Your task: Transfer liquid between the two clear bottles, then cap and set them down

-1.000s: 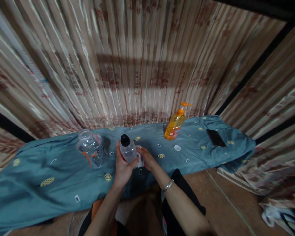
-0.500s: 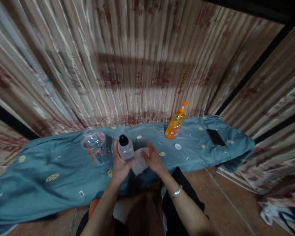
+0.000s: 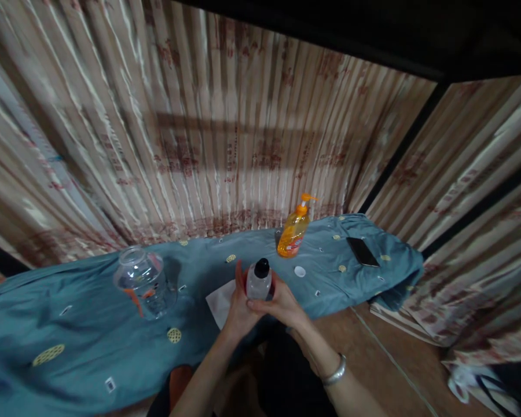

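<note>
Between my two hands is a small clear bottle [image 3: 257, 286] with a black cap [image 3: 261, 267], held upright above the cloth. My left hand [image 3: 238, 307] wraps its left side. Fingers of my right hand [image 3: 283, 301] curl round its right side, and the right thumb lies across the front near its base. Partly under my left hand, a white sheet of tissue or paper [image 3: 219, 302] rests on the teal cloth [image 3: 200, 278]. To the left stands a clear plastic jar [image 3: 145, 284] with orange markings.
An orange pump bottle [image 3: 293, 234] stands toward the back, right of my hands. A round white cap or disc [image 3: 300, 271] lies in front of it. Farther right is a dark phone-like slab [image 3: 363, 252]. Patterned curtains [image 3: 226, 145] hang behind the cloth-covered surface.
My right hand has left the white sheet and now grips the bottle together with my left. The bottle has moved right, away from the jar. The view has shifted slightly.
</note>
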`<state>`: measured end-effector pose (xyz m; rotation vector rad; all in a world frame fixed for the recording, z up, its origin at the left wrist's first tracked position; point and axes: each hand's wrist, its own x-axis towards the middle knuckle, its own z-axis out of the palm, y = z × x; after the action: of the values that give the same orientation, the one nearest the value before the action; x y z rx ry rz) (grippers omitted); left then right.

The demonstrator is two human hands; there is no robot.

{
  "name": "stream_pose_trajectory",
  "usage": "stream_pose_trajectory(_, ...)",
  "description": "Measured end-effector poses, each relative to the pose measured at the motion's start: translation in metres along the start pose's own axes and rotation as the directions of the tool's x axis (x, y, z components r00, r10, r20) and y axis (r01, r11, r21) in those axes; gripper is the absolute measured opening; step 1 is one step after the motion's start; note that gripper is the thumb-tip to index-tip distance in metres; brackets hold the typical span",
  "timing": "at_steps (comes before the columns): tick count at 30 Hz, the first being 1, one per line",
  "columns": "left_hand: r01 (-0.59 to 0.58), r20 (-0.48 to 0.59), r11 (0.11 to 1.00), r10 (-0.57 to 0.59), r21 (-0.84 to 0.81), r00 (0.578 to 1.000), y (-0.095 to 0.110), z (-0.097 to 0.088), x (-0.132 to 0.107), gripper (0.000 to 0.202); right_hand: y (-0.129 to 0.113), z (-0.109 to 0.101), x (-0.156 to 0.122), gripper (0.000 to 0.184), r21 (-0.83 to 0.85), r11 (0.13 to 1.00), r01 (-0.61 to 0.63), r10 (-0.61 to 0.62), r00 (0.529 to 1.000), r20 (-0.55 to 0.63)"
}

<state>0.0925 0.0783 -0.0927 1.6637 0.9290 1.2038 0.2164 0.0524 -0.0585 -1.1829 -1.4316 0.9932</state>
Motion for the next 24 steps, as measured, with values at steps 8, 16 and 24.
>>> stream_pose_trajectory(8,0.054,-0.06,0.998,-0.052,0.027,0.997,-0.03,0.052,0.009,0.097,0.038,-0.04,0.023,0.048,-0.136,0.984,-0.119,0.062,0.929,-0.365)
stream_pose_trajectory(16,0.096,0.006,0.995,-0.096,-0.015,0.995,-0.045,0.078,-0.005,0.09,0.052,-0.085,0.052,0.05,-0.457,0.822,-0.341,0.03,0.826,-0.563)
stream_pose_trajectory(24,0.113,-0.009,0.993,-0.113,-0.041,0.994,-0.046,0.075,-0.009,0.087,0.054,-0.115,0.061,0.047,-0.518,0.691,-0.504,0.005,0.72,-0.694)
